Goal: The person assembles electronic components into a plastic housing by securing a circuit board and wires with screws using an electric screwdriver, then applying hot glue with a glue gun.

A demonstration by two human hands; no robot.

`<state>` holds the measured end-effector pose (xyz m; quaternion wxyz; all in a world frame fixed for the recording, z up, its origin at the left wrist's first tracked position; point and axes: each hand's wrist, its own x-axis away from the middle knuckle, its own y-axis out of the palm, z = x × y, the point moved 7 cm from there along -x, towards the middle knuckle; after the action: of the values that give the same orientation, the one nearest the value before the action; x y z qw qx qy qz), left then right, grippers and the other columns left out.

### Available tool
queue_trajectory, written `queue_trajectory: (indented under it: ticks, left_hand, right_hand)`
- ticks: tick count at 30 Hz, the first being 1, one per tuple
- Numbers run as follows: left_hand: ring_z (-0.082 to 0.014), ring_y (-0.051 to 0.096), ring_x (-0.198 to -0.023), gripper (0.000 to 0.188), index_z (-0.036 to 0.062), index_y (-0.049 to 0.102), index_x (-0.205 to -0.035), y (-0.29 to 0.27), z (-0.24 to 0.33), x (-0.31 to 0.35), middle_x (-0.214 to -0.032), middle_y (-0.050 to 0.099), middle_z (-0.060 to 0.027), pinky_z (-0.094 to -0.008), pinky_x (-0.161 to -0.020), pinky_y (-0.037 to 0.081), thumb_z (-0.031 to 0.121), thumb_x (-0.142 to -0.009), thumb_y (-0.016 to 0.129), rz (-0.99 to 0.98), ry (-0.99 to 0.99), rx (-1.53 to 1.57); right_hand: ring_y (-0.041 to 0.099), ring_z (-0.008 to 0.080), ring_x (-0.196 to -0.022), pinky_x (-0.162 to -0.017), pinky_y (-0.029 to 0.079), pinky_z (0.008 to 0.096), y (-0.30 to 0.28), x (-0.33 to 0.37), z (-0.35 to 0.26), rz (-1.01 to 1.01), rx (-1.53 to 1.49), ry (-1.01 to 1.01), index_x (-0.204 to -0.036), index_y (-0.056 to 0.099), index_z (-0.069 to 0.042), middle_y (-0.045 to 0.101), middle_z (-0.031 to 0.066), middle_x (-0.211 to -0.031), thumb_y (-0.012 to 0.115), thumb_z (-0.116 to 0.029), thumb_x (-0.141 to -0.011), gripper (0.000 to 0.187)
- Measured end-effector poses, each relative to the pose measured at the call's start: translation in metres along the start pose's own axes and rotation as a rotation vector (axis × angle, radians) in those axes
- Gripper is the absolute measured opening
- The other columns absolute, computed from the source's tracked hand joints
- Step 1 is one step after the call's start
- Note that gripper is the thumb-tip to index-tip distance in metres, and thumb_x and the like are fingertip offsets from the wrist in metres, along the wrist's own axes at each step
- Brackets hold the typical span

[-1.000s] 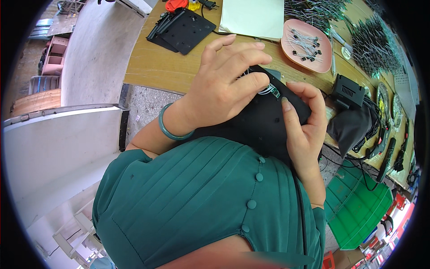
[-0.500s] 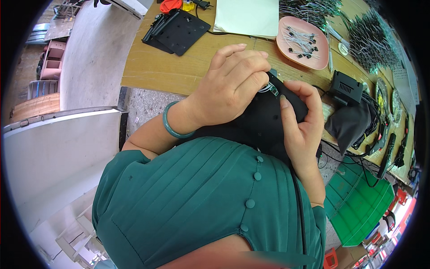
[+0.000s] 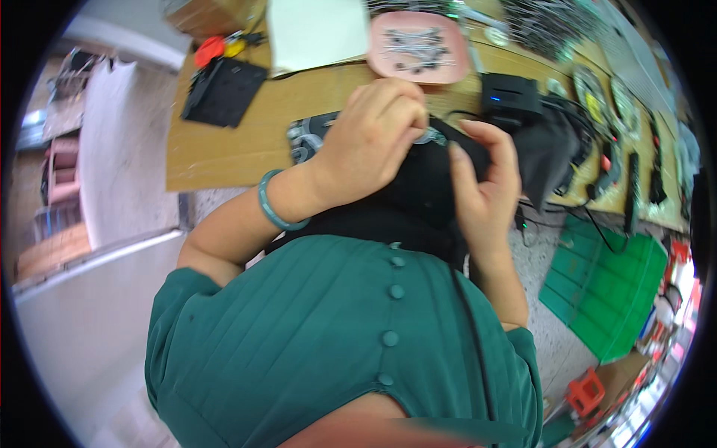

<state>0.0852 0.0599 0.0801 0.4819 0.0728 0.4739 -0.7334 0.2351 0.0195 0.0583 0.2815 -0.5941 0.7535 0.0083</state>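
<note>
My left hand (image 3: 373,142), with a green bangle at its wrist, is closed in a pinch over a black piece (image 3: 429,175) at my lap. What its fingertips hold is hidden. Beside them a small green circuit board (image 3: 437,137) with pale wires lies on the black piece. My right hand (image 3: 489,175) curls round that piece's right side, thumb and forefinger by the board's end. Motion blur hides the finer parts. A black cloth with a white pattern (image 3: 300,142) shows behind my left wrist.
On the wooden table (image 3: 216,157) are a pink tray (image 3: 455,73) of small wired parts, white sheets (image 3: 317,33), a black flat case (image 3: 226,93), a black box-shaped device (image 3: 511,97) and bundles of leaded parts (image 3: 549,26). A green crate (image 3: 605,284) stands at the right.
The whole view has shifted, so the table and tray appear farther left and higher. The patterned cloth has come into sight. Both hands keep much the same grip beside the board.
</note>
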Motion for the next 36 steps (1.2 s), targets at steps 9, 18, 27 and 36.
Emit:
queue_trajectory:
  ticks: [9,18,27,36]
  left_hand:
    - [-0.0301,0.055,-0.095,0.012,0.0039,0.057,-0.087,0.037,-0.002,-0.004,-0.100,0.054,-0.0092,-0.0379,-0.081,0.042,0.001,-0.078,0.065,-0.150,0.008,-0.297]
    - [-0.0355,0.057,-0.087,0.012,-0.0005,0.053,-0.089,0.057,-0.019,0.001,-0.101,0.051,-0.0142,-0.0409,-0.074,0.048,0.001,-0.082,0.063,-0.253,-0.117,-0.103]
    - [-0.0322,0.058,-0.083,0.012,0.0011,0.053,-0.088,0.055,-0.021,0.005,-0.099,0.051,-0.0124,-0.0388,-0.071,0.048,0.001,-0.082,0.063,-0.228,-0.096,-0.113]
    - [-0.0312,0.059,-0.083,0.008,0.0007,0.058,-0.085,0.050,-0.027,0.006,-0.097,0.053,-0.0107,-0.0399,-0.070,0.050,0.005,-0.081,0.063,-0.233,-0.170,-0.022]
  right_hand:
    - [0.061,0.0126,-0.081,-0.068,0.050,0.0255,-0.175,0.017,0.042,0.669,0.312,0.075,-0.103,0.065,-0.002,0.064,0.0053,-0.093,0.068,-0.010,-0.088,0.018]
    - [0.068,0.0294,-0.094,-0.086,0.050,0.0385,-0.314,-0.031,0.217,0.238,0.924,0.892,-0.098,0.066,0.008,0.069,0.0233,-0.098,0.083,-0.056,-0.059,0.077]
    - [0.063,0.0197,-0.082,-0.074,0.055,0.0288,-0.296,0.027,0.169,0.895,-0.346,0.315,-0.106,0.058,0.005,0.064,0.0111,-0.094,0.073,0.004,-0.079,0.031]
    - [0.049,0.0125,-0.072,-0.054,0.044,0.0229,-0.182,0.057,0.068,0.276,-0.449,0.159,-0.131,0.038,0.011,0.052,0.0256,-0.128,0.056,-0.022,-0.095,0.052]
